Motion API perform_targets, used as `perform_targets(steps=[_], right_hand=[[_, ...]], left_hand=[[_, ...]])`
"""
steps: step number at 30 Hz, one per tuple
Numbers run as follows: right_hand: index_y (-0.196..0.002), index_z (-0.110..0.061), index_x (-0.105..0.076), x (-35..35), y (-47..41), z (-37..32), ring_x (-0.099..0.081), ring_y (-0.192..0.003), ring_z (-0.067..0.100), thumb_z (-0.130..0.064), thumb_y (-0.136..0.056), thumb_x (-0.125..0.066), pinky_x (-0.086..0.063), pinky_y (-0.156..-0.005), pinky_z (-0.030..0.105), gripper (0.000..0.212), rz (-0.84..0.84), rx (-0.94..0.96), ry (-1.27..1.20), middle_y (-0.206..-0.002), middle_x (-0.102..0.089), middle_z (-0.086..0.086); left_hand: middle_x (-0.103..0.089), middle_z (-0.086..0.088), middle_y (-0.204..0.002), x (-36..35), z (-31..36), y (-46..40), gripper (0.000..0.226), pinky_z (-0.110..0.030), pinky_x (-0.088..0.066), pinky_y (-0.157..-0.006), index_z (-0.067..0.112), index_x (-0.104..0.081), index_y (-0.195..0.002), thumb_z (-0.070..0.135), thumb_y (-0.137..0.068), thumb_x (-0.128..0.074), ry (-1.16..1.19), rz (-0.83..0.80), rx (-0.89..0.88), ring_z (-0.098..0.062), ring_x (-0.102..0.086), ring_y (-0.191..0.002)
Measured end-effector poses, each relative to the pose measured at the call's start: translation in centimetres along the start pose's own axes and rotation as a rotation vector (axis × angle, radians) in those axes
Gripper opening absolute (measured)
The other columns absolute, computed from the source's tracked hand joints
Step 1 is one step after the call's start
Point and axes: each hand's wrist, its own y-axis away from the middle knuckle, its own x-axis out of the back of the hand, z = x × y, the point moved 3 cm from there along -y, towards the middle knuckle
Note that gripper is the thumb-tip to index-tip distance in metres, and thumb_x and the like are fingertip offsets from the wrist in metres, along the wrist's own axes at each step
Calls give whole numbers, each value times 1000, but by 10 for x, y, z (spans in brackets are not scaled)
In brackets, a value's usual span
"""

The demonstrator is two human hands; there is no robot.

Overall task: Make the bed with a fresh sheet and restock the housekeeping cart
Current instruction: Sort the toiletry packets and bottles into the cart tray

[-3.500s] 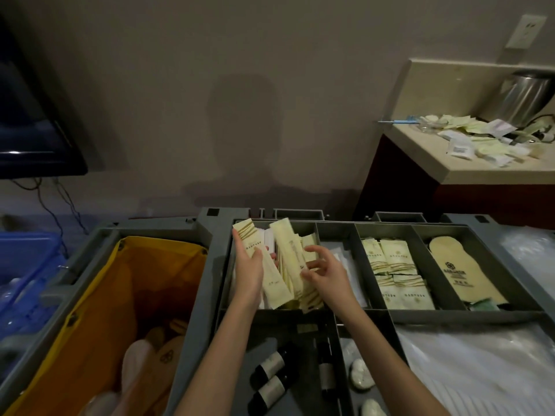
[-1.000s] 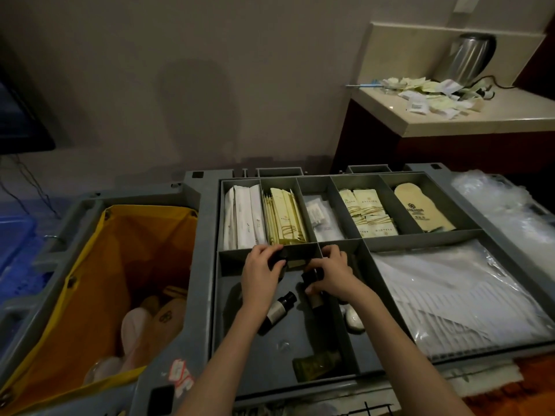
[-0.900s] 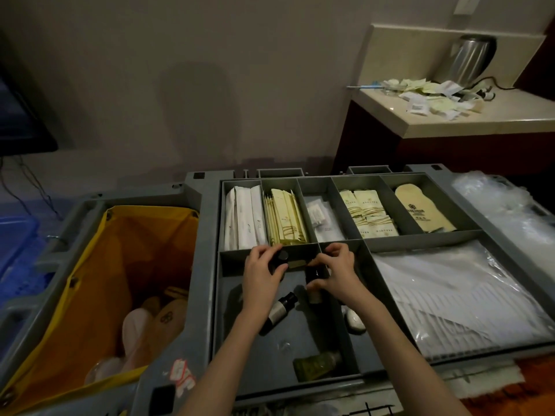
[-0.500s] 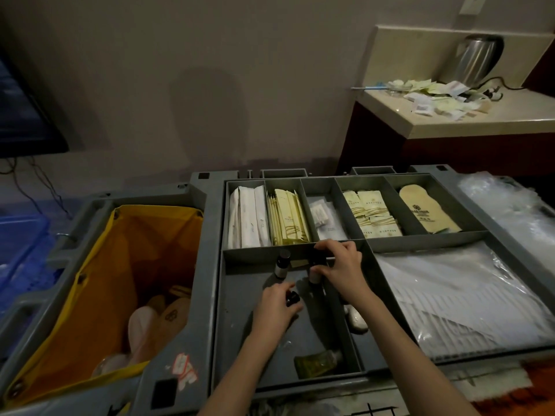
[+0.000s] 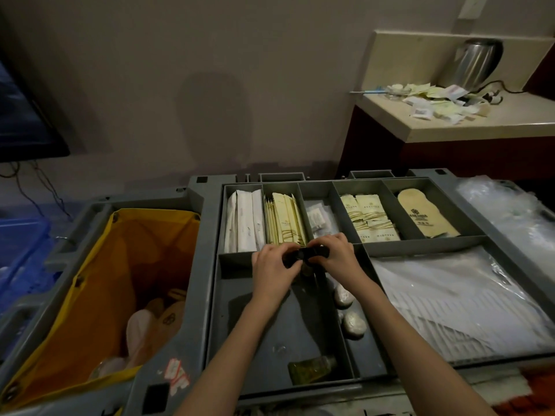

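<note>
Two bare forearms, left hand (image 5: 271, 267), right hand (image 5: 338, 256), no sleeves visible.

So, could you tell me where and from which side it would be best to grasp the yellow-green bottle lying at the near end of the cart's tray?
Probably grip the yellow-green bottle across its wider body, coming from above: it lies flat on the tray floor, cap toward the divider on the right, with bare floor on its far side for fingers.

The tan slipper (image 5: 426, 217) bears a dark emblem with printed lines beneath, seemingly too blurred to read.
</note>
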Motion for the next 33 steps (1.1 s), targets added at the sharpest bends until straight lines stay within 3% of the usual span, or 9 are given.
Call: perform_targets(steps=[5,10,14,18,24,28,31,33], right_hand=[[-111,-24,-64,-1,3,4,-39,-110,14,-14,-84,-66,-35,-99,41,28,-42,-21,-58,-108,-59,-8],[-106,-21,-66,-1,-1,2,-37,-103,8,-11,-80,-70,-40,-97,41,28,12,-8,-107,-98,-58,-10],[-104,-20,-64,-7,-2,1,-41,-103,9,-10,-80,-70,-40,-95,36,27,7,1,-103,-98,-56,-11],[-101,-22,-62,-6,0,3,-42,-103,10,-9,-80,-70,-34,-84,25,25,0,-32,-164,-96,-52,-15],[-96,-24,-59,-8,2,4,-48,-103,12,-8,-79,-72,-42,-88,27,27,-4,-42,-225,-94,-52,-17],[-93,-25,-60,-5,0,3,-49,-101,13,-9,-78,-73,-44,-87,28,26,23,-47,-207,-93,-54,-14],[-94,-25,-58,-7,-1,3,-47,-102,13,-8,-78,-73,-44,-88,30,27,-7,-43,-182,-90,-50,-19],[-95,-26,-58,-8,0,4,-45,-104,12,-9,-79,-72,-41,-90,28,27,-15,-50,-192,-92,-48,-22]], left_hand=[[-57,11,-116,-15,-13,-15,36,-24,-23,-91,34,-59,-119,26,-85,-67,-4,-72,43,-8,-41,-115],[-61,10,-119,-20,-20,-18,43,-24,-21,-90,41,-54,-118,24,-82,-70,126,-32,94,-10,-41,-121],[-46,4,-127,-18,-24,-19,60,-25,-24,-94,47,-43,-132,24,-84,-69,91,-88,116,-17,-34,-121],[-44,11,-129,-9,-33,-14,63,-27,-25,-103,37,-44,-135,23,-81,-72,6,-85,19,-7,-31,-122],[-54,12,-109,-6,-39,-10,37,-23,-42,-97,19,-62,-114,8,-81,-71,134,-41,6,-2,-50,-106],[-57,6,-109,-10,-31,-16,35,-24,-47,-95,15,-64,-113,5,-81,-70,168,-30,19,-5,-53,-103],[-53,8,-110,-14,-29,-16,39,-26,-44,-100,14,-62,-118,5,-82,-69,123,-29,6,-6,-52,-107],[-48,8,-119,-16,-31,-12,45,-20,-36,-102,16,-58,-125,7,-82,-69,103,-25,12,-4,-45,-114]])
